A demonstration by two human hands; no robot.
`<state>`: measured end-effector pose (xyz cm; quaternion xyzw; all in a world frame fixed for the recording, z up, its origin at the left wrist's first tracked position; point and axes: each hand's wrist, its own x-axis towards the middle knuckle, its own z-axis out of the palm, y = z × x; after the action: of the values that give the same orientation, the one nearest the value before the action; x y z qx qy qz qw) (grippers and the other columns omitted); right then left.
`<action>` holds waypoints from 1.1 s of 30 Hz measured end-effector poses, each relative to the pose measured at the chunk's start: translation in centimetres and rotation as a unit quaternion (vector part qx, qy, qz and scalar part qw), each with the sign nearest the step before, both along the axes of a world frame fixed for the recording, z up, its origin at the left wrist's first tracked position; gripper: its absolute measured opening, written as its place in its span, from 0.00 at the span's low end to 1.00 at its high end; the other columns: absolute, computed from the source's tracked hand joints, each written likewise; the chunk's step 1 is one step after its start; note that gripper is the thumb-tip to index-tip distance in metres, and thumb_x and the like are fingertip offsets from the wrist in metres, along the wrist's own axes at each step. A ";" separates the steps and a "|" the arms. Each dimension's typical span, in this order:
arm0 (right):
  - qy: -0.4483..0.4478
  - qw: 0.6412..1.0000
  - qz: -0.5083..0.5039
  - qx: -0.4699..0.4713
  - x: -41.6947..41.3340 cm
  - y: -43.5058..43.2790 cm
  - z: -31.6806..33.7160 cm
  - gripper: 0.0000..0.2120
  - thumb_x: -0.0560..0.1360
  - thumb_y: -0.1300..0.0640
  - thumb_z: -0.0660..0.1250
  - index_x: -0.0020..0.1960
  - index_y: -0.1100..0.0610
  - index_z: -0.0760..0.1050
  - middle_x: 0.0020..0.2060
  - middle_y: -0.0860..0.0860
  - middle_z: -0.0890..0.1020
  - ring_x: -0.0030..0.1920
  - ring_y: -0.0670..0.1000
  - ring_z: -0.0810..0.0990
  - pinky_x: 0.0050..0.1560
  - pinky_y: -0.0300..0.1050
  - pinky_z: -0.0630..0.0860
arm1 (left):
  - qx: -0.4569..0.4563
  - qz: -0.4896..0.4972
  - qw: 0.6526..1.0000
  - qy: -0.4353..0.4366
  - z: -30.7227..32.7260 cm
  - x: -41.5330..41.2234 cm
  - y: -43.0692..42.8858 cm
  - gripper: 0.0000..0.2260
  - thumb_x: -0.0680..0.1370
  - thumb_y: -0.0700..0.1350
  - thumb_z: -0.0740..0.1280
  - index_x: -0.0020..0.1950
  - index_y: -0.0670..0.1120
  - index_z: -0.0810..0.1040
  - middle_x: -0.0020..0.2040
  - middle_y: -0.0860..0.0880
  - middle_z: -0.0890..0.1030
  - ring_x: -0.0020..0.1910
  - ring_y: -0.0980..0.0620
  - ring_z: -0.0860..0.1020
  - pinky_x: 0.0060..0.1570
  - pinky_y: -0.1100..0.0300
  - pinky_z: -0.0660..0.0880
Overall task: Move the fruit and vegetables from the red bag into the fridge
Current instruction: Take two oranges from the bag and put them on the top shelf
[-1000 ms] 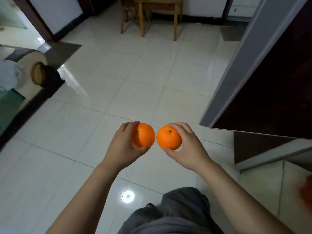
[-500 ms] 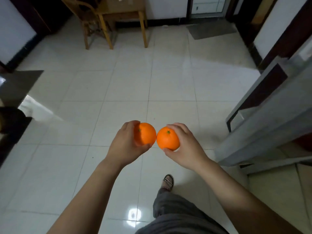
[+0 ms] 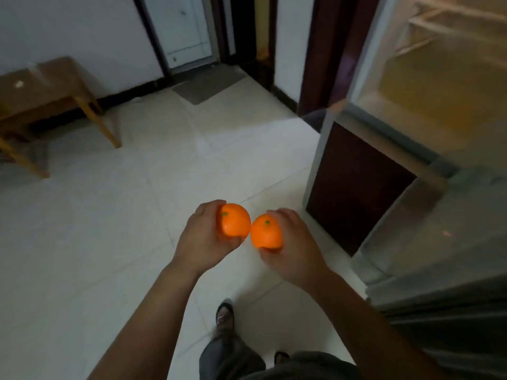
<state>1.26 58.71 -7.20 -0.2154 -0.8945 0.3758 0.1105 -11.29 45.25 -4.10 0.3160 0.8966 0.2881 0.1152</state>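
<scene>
The left hand point(image 3: 200, 239) wraps its fingers point(image 3: 215, 205) round one round glossy orange fruit point(image 3: 234, 222); the right hand point(image 3: 295, 248) likewise grips a second orange fruit point(image 3: 264, 234). The fruits touch, held over the pale floor tiles point(image 3: 109, 215) beside the open fridge point(image 3: 411, 111).

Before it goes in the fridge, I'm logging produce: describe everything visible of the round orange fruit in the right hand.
The round orange fruit looks smooth, glossy and unmarked, its small green stem mark facing the camera. The right hand grips it from the right, thumb beneath. Its left side appears to touch the second orange in the left hand, above pale floor tiles.
</scene>
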 end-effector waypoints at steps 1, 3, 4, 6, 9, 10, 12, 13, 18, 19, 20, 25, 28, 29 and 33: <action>0.006 1.000 -0.028 0.002 -0.9 0.9 0.1 0.34 0.67 0.52 0.73 0.69 0.52 0.63 0.67 0.51 0.66 0.64 0.52 0.68 0.61 0.48 0.71 | 0.005 -0.032 0.999 0.000 0.1 -1.6 1.6 0.35 0.63 0.52 0.78 0.67 0.48 0.68 0.64 0.46 0.73 0.60 0.48 0.73 0.53 0.60 0.67; -0.014 0.997 -0.080 -0.002 -2.6 2.4 0.7 0.35 0.68 0.53 0.73 0.70 0.52 0.62 0.68 0.51 0.65 0.66 0.52 0.67 0.65 0.49 0.69 | 0.007 -0.088 0.996 0.000 0.5 -4.4 4.6 0.36 0.63 0.52 0.78 0.67 0.48 0.68 0.64 0.47 0.73 0.60 0.48 0.73 0.54 0.61 0.67; -0.027 0.994 -0.106 -0.007 -3.4 3.2 1.1 0.35 0.68 0.52 0.73 0.71 0.51 0.61 0.69 0.50 0.65 0.66 0.51 0.66 0.65 0.48 0.67 | 0.006 -0.115 0.993 0.000 0.8 -5.7 6.0 0.36 0.64 0.53 0.78 0.68 0.48 0.67 0.64 0.47 0.72 0.60 0.49 0.72 0.55 0.60 0.68; -0.034 0.987 -0.157 -0.008 -5.1 4.6 1.8 0.36 0.68 0.51 0.73 0.71 0.49 0.60 0.69 0.48 0.64 0.67 0.51 0.66 0.66 0.49 0.68 | -0.002 -0.162 0.987 0.004 1.4 -8.3 8.8 0.37 0.64 0.55 0.77 0.69 0.49 0.66 0.66 0.47 0.72 0.61 0.48 0.72 0.57 0.57 0.70; -0.036 0.975 -0.220 0.004 -7.1 6.7 2.8 0.36 0.68 0.51 0.73 0.71 0.48 0.60 0.69 0.47 0.62 0.66 0.51 0.65 0.63 0.46 0.68 | 0.012 -0.234 0.972 0.008 2.1 -11.5 13.3 0.37 0.65 0.55 0.76 0.69 0.48 0.65 0.66 0.46 0.71 0.62 0.47 0.72 0.60 0.53 0.71; -0.035 0.970 -0.239 0.013 -7.5 7.4 3.1 0.36 0.68 0.52 0.73 0.71 0.49 0.60 0.69 0.47 0.62 0.66 0.51 0.65 0.61 0.43 0.67 | 0.013 -0.255 0.967 0.007 2.3 -12.3 14.8 0.37 0.65 0.55 0.76 0.70 0.47 0.65 0.67 0.46 0.71 0.63 0.47 0.72 0.60 0.53 0.71; -0.027 0.961 -0.274 0.024 -8.2 9.0 3.6 0.36 0.67 0.54 0.73 0.71 0.50 0.61 0.69 0.48 0.62 0.66 0.52 0.65 0.60 0.42 0.66 | 0.009 -0.297 0.955 0.002 2.4 -13.5 17.9 0.37 0.66 0.53 0.76 0.70 0.47 0.64 0.68 0.46 0.70 0.64 0.46 0.71 0.61 0.52 0.70; -0.026 0.956 -0.290 0.024 -8.3 9.9 3.8 0.36 0.67 0.54 0.73 0.71 0.50 0.61 0.69 0.49 0.62 0.67 0.52 0.64 0.60 0.43 0.66 | 0.009 -0.318 0.948 0.002 2.4 -14.0 19.5 0.37 0.66 0.53 0.76 0.70 0.47 0.64 0.68 0.46 0.70 0.64 0.46 0.71 0.61 0.53 0.69; -0.007 0.924 -0.380 0.038 -8.1 15.4 4.3 0.36 0.66 0.51 0.73 0.71 0.50 0.61 0.69 0.49 0.60 0.65 0.53 0.67 0.57 0.41 0.68 | 0.026 -0.406 0.914 -0.002 3.0 -15.0 28.1 0.37 0.65 0.50 0.77 0.70 0.49 0.64 0.67 0.47 0.69 0.64 0.48 0.69 0.56 0.59 0.64; -0.001 0.919 -0.392 0.043 -8.1 16.8 4.5 0.36 0.66 0.51 0.73 0.70 0.50 0.62 0.68 0.49 0.60 0.64 0.52 0.68 0.56 0.40 0.67 | 0.033 -0.416 0.909 -0.001 3.3 -14.9 29.8 0.37 0.65 0.50 0.77 0.69 0.49 0.64 0.67 0.47 0.68 0.64 0.48 0.69 0.56 0.59 0.64; 0.006 0.915 -0.400 0.050 -8.1 18.3 4.8 0.36 0.66 0.52 0.73 0.70 0.50 0.62 0.67 0.48 0.61 0.63 0.52 0.68 0.55 0.39 0.66 | 0.039 -0.424 0.905 0.001 3.5 -14.9 31.6 0.37 0.65 0.50 0.77 0.69 0.49 0.64 0.67 0.47 0.68 0.64 0.48 0.68 0.55 0.59 0.64; 0.033 0.905 -0.418 0.066 -8.5 25.8 6.7 0.34 0.65 0.54 0.74 0.68 0.53 0.64 0.65 0.50 0.65 0.61 0.49 0.69 0.54 0.37 0.64 | 0.071 -0.449 0.890 0.041 5.5 -15.4 40.4 0.36 0.64 0.49 0.77 0.68 0.50 0.65 0.66 0.47 0.68 0.63 0.48 0.70 0.54 0.59 0.65; 0.063 0.893 -0.437 0.087 -8.9 29.8 7.4 0.36 0.65 0.56 0.74 0.69 0.57 0.63 0.65 0.53 0.68 0.63 0.52 0.69 0.57 0.39 0.64 | 0.086 -0.464 0.880 0.060 6.8 -15.4 44.9 0.37 0.64 0.48 0.77 0.70 0.49 0.64 0.66 0.47 0.68 0.63 0.47 0.69 0.56 0.57 0.66; 0.068 0.888 -0.446 0.092 -9.0 31.0 7.7 0.36 0.65 0.56 0.74 0.69 0.58 0.63 0.65 0.54 0.69 0.63 0.52 0.69 0.58 0.39 0.63 | 0.090 -0.470 0.876 0.064 7.1 -15.4 46.2 0.37 0.65 0.48 0.77 0.70 0.49 0.64 0.66 0.47 0.68 0.63 0.48 0.68 0.56 0.58 0.65; 0.061 0.867 -0.485 0.098 -8.9 35.0 8.3 0.37 0.65 0.55 0.74 0.70 0.57 0.63 0.66 0.52 0.69 0.65 0.50 0.68 0.58 0.32 0.59 | 0.111 -0.474 0.873 0.025 7.7 -15.1 51.0 0.38 0.64 0.49 0.77 0.69 0.51 0.64 0.64 0.50 0.69 0.62 0.51 0.69 0.55 0.58 0.67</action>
<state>-7.68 93.67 1.05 -0.5868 -0.7013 0.1974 0.3534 -26.42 96.25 3.59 0.7207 0.6041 0.2889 0.1794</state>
